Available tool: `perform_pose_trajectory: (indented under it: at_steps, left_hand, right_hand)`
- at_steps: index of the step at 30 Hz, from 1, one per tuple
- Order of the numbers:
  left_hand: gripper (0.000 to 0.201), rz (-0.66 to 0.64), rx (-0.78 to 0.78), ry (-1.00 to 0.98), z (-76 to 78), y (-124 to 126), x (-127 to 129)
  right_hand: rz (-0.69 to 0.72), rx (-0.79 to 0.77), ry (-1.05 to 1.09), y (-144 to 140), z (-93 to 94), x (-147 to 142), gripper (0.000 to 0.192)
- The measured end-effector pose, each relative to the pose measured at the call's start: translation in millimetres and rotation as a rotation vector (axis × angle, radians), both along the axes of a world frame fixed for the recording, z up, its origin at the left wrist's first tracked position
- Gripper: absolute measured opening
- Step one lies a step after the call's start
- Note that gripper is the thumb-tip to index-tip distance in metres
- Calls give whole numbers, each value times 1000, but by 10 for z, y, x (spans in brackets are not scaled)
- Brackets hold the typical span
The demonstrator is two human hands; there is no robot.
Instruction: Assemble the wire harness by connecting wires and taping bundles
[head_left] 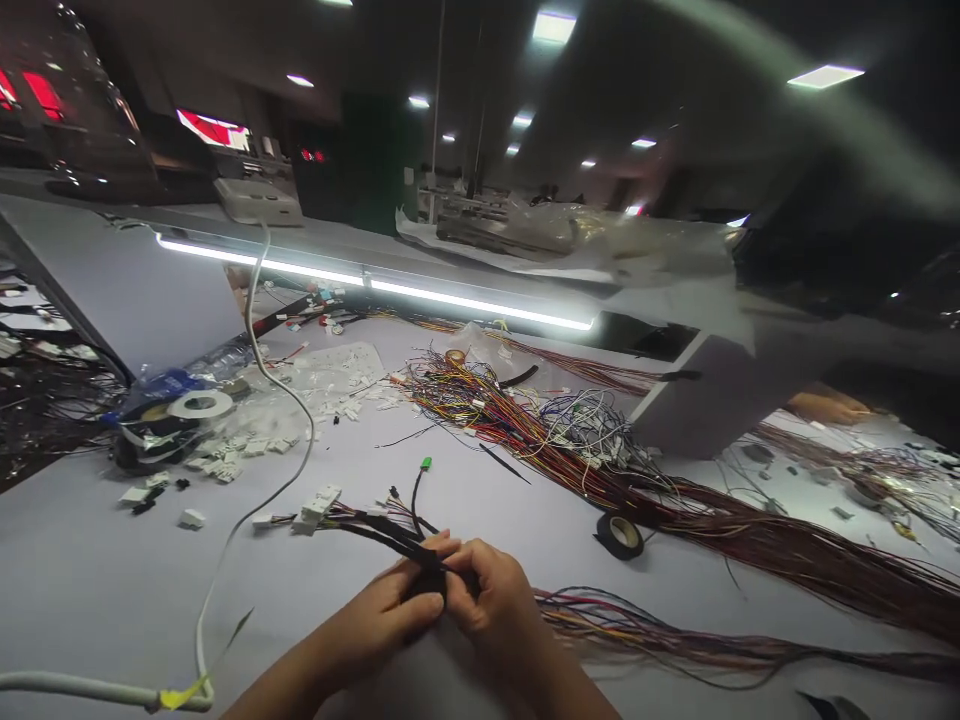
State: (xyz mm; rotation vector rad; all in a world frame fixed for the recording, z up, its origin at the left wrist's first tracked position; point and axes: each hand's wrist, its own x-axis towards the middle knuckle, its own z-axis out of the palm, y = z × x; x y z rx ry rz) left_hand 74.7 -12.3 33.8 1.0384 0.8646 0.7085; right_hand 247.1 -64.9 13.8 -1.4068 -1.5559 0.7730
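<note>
Left hand point(394, 608) and right hand point(491, 590): my fingers clamped on wire harness point(396, 537).
I hold it over white table point(112, 600); long axis left-right, white connectors point(321, 508) pointing left and away. Beyond: light tube point(480, 303), dark room point(480, 50), ceiling lamps point(555, 28).

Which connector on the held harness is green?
The small green connector tipping the thin black branch that bends up, away from the bunch; the harness's other visible connectors look white or dark.

The white surface point(289, 575) carries many things. Beyond the fingers point(426, 608) and to their right lies a large bundle of wires point(551, 455); nearer, on this same side, a black tape roll point(609, 540). White connectors point(217, 466) are scattered leftward.
</note>
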Motion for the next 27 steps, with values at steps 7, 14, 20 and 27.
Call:
perform_pose_trajectory:
  at_steps: [7,14,20,27]
  left_hand:
    - [23,4,-283,-53,149,-200,-67]
    - [35,176,-488,-284,202,-262,23]
    - [22,368,62,-11,-35,-230,299]
    - [11,123,353,-9,111,7,186]
  right_hand:
    - [-14,89,-145,31,-113,12,10]
    - [34,62,-124,41,-40,-7,13]
    - [-26,28,-43,13,-122,-28,9]
    - [-4,60,29,-15,-78,50,6]
